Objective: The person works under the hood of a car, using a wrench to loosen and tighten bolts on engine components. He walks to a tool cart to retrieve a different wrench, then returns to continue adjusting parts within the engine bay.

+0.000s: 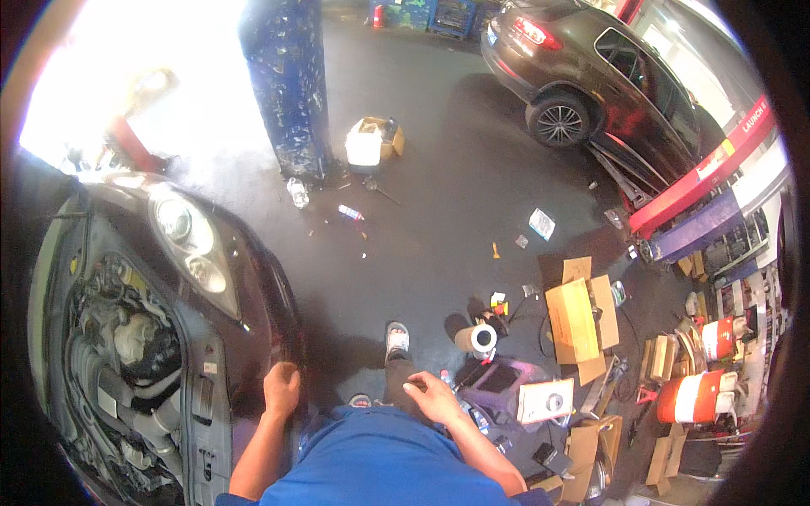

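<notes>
1. The dark car (pixel 268 295) stands at the person's left with its engine bay (pixel 126 346) uncovered, the headlight (pixel 187 232) facing the open floor (pixel 405 244).
2. The person stands beside its front corner, one shoe (pixel 396 339) ahead of the other. Working well here seems mostly a matter of footing: short steps, weight balanced, and the feet clear of the white cylinder (pixel 466 340) and cardboard box (pixel 572 319) lying ahead to the right.
3. It would also help to hold the left arm slightly away from the bodywork, since that side is close enough to brush.
4. The left grip (pixel 282 390) hangs near the car's front edge, fingers curled inward; whether it touches the car or encloses something small, I cannot tell.
5. The right grip (pixel 433 398) is loosely open, fingers gently bent, in front of the trouser leg (pixel 400 379). It appears to hold nothing; contact with the cloth is unclear.
</notes>
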`<action>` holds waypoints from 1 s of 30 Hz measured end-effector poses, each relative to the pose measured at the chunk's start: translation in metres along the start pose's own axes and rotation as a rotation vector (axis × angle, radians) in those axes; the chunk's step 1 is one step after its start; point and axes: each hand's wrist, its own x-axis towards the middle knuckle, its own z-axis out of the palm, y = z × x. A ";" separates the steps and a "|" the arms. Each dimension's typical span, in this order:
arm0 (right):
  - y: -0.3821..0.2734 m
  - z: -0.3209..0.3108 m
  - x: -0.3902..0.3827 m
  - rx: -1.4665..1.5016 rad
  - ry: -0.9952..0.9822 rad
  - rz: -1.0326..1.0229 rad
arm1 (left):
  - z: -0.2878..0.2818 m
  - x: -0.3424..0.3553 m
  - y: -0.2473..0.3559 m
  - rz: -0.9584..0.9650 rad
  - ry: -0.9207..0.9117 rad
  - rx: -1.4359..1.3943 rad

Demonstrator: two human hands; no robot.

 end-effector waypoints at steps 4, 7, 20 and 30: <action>-0.014 -0.068 0.097 -0.048 -0.027 -0.072 | 0.037 0.044 0.026 -0.138 0.045 0.090; -0.040 -0.125 0.167 0.033 -0.021 -0.161 | 0.065 0.090 0.071 -0.121 0.059 -0.034; -0.089 -0.282 0.414 -0.016 0.049 -0.065 | 0.167 0.366 0.226 -0.124 -0.101 0.084; -0.138 -0.407 0.560 0.038 0.239 0.066 | 0.245 0.667 0.404 0.229 -0.333 0.122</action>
